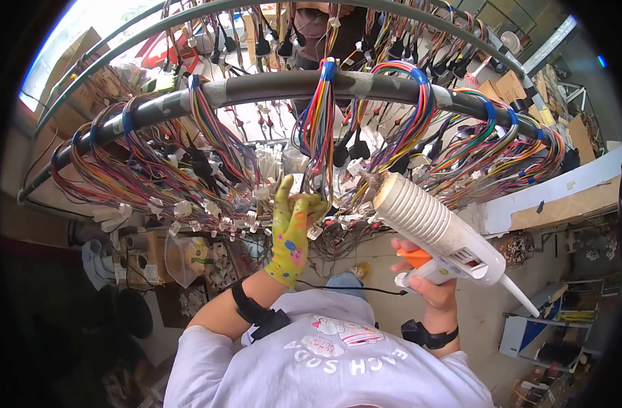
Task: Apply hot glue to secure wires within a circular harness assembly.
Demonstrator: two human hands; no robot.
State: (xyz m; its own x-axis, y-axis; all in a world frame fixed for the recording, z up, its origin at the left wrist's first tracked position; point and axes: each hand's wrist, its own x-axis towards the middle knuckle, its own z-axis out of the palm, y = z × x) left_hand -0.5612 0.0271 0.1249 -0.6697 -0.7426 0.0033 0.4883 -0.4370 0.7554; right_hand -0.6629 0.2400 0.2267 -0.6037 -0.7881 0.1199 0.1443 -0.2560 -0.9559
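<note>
My left hand [292, 234], in a yellow-green glove with a flower print, is raised to the lower end of a hanging wire harness [317, 126]. Its fingers are closed round the multicoloured wires; the end inside them is mostly hidden. My right hand [430, 285], ungloved, grips a white hot glue gun [437, 228] by the handle. Fingers lie at the gun's orange trigger [414, 257]. The dirty nozzle points up and left, a little to the right of the harness, and a white glue stick [520, 295] sticks out of the rear.
A curved grey pipe [277, 87] runs across in front of me, hung with several wire bundles [216, 132] with white connectors. Behind it another person [318, 37] stands by more hanging cables. Cardboard boxes [144, 255] stand lower left, and a shelf rack [546, 326] lower right.
</note>
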